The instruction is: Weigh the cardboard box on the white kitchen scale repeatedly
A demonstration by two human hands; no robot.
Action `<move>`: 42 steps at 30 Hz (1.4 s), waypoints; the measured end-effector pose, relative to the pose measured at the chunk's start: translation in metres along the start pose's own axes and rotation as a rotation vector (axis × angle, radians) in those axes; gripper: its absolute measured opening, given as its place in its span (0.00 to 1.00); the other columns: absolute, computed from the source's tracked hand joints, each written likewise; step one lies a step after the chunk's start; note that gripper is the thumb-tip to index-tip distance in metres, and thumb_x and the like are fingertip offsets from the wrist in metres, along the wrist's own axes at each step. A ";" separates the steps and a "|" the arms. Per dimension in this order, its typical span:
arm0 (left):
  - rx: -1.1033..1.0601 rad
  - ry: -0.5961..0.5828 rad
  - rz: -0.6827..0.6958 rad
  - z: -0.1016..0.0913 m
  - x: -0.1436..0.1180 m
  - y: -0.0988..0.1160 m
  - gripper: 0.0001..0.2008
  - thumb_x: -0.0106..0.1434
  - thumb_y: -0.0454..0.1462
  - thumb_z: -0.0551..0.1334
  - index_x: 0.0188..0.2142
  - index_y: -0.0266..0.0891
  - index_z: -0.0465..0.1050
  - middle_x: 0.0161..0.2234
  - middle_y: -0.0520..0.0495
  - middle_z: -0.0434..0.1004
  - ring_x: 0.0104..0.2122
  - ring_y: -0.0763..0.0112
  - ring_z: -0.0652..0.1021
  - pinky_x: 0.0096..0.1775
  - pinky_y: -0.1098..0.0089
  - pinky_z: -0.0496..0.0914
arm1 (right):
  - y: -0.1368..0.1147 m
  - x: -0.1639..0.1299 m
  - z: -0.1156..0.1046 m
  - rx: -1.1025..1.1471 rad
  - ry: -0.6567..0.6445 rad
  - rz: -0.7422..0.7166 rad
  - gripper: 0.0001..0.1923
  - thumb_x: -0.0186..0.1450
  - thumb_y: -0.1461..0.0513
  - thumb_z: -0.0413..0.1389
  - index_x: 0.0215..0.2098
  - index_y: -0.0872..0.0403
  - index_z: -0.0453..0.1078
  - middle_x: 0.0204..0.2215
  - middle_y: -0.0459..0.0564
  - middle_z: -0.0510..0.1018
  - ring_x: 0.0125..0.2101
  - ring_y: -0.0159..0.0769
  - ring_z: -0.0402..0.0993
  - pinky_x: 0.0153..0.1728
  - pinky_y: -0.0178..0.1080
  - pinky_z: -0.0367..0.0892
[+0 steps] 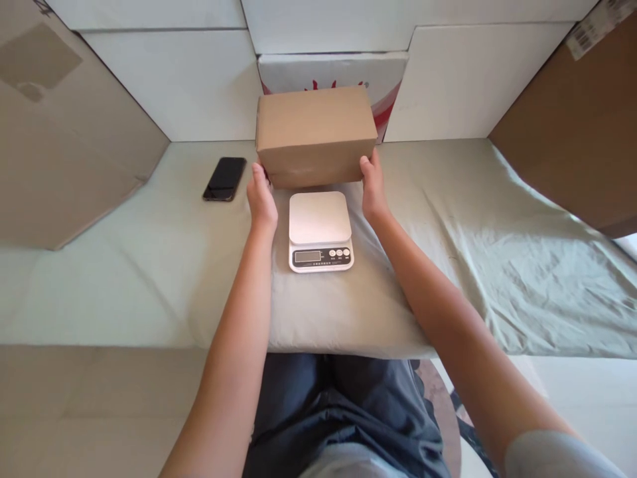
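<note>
Between both hands is a closed brown cardboard box (317, 136), held behind a white digital kitchen scale (320, 219). My left hand (261, 199) grips the box's lower left corner, thumb up along the edge. On the right end, my right hand (373, 182) has its thumb on the front face, its other fingers hidden behind the box. Nothing rests on the scale's plate, and its small display looks blank. Whether the box touches the cloth behind the scale, I cannot tell.
A black smartphone (225, 178) lies on the pale green cloth (149, 265) to the left. Large cardboard boxes stand at the left (74, 146) and right (572, 133). White boxes (184, 86) form a wall at the back. The cloth is wrinkled at the right.
</note>
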State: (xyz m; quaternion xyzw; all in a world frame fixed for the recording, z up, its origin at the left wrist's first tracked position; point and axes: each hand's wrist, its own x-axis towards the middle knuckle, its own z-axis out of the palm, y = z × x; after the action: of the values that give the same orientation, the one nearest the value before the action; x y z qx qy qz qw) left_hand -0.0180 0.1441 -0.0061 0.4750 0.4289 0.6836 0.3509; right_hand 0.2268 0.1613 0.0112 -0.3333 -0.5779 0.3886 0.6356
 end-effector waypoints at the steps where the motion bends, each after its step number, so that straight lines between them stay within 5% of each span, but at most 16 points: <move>1: 0.007 0.020 0.008 0.001 -0.006 0.008 0.48 0.61 0.75 0.53 0.55 0.39 0.80 0.63 0.34 0.79 0.74 0.47 0.67 0.74 0.50 0.60 | -0.009 -0.004 0.001 -0.025 -0.001 -0.029 0.47 0.61 0.28 0.54 0.70 0.39 0.65 0.73 0.41 0.70 0.77 0.51 0.57 0.81 0.56 0.52; 7: 0.084 -0.037 0.010 -0.023 -0.072 0.047 0.48 0.63 0.74 0.52 0.62 0.43 0.79 0.67 0.38 0.77 0.72 0.46 0.69 0.73 0.50 0.63 | -0.054 -0.058 -0.015 -0.143 -0.063 -0.066 0.39 0.69 0.32 0.50 0.73 0.32 0.59 0.74 0.39 0.67 0.78 0.49 0.55 0.80 0.56 0.55; 14: 0.193 -0.182 0.143 -0.058 -0.132 0.047 0.42 0.70 0.67 0.52 0.65 0.39 0.77 0.66 0.36 0.78 0.71 0.44 0.71 0.72 0.49 0.67 | -0.068 -0.121 -0.027 -0.124 -0.122 -0.068 0.33 0.72 0.40 0.52 0.72 0.39 0.61 0.73 0.47 0.69 0.75 0.53 0.61 0.79 0.58 0.56; 26: 0.235 -0.100 0.152 -0.057 -0.132 0.041 0.43 0.72 0.67 0.49 0.68 0.39 0.75 0.67 0.34 0.76 0.71 0.46 0.72 0.71 0.52 0.68 | -0.067 -0.127 -0.020 -0.104 -0.158 -0.002 0.37 0.72 0.38 0.51 0.74 0.39 0.56 0.78 0.45 0.61 0.79 0.50 0.51 0.79 0.58 0.57; 42: 0.252 -0.091 0.121 -0.056 -0.132 0.039 0.43 0.71 0.67 0.49 0.66 0.39 0.76 0.68 0.34 0.75 0.72 0.44 0.70 0.72 0.51 0.66 | -0.062 -0.127 -0.023 -0.142 -0.123 0.007 0.37 0.71 0.37 0.50 0.72 0.39 0.58 0.77 0.47 0.63 0.79 0.50 0.51 0.79 0.57 0.55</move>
State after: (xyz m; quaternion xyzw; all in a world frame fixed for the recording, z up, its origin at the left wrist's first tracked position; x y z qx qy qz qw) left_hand -0.0341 -0.0028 -0.0264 0.5707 0.4654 0.6221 0.2659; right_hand 0.2530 0.0212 0.0026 -0.3550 -0.6405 0.3686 0.5726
